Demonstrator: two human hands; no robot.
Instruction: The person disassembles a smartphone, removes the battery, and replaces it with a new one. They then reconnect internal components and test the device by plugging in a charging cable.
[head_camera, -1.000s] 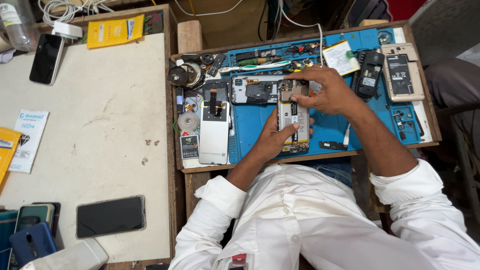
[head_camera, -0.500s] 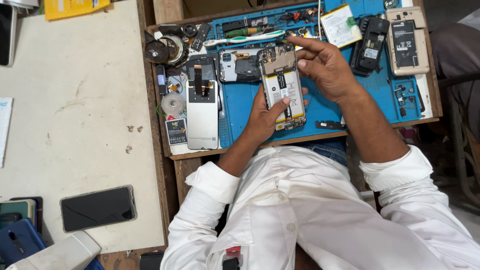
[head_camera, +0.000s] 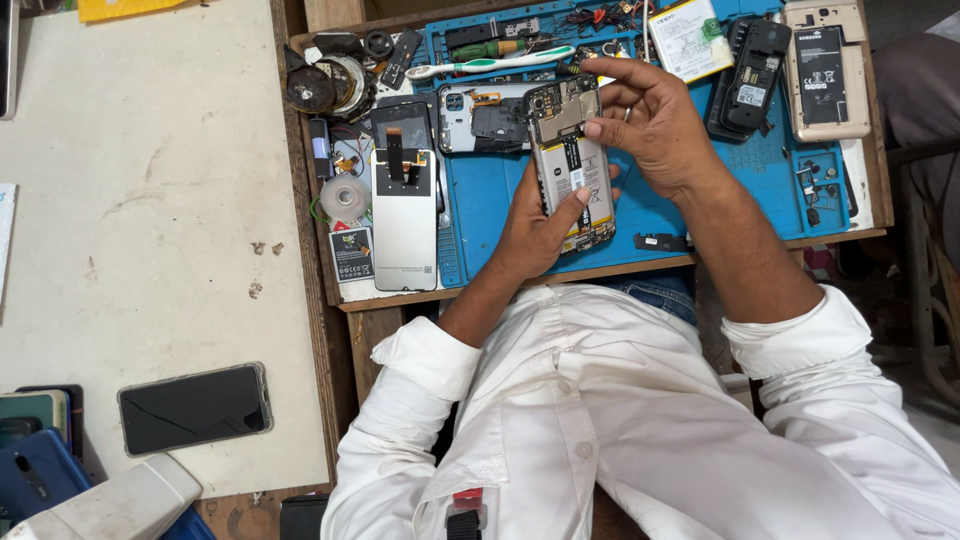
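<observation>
My left hand (head_camera: 535, 235) grips an opened smartphone (head_camera: 572, 170) from below, its back removed so the battery and circuit board show. My right hand (head_camera: 655, 125) rests its fingertips on the phone's upper right edge, near the board; whether it pinches a small part I cannot tell. Both hands are over a blue work mat (head_camera: 680, 205). A grey phone back cover (head_camera: 480, 115) lies just left of the held phone. A silver display panel (head_camera: 405, 220) with a flex cable lies further left.
A toothbrush (head_camera: 490, 63), a green-handled screwdriver (head_camera: 490, 45), a loose battery (head_camera: 690, 38), a black keypad phone (head_camera: 750, 75) and a gold opened phone (head_camera: 825, 70) sit at the mat's far edge. Tape rolls (head_camera: 345, 195) lie left. A black phone (head_camera: 195, 408) rests on the white table (head_camera: 150, 230).
The opened phone has been lifted a little and tilted toward me in my left hand. My right hand's fingers shifted from its top to its upper right edge. The view moved closer.
</observation>
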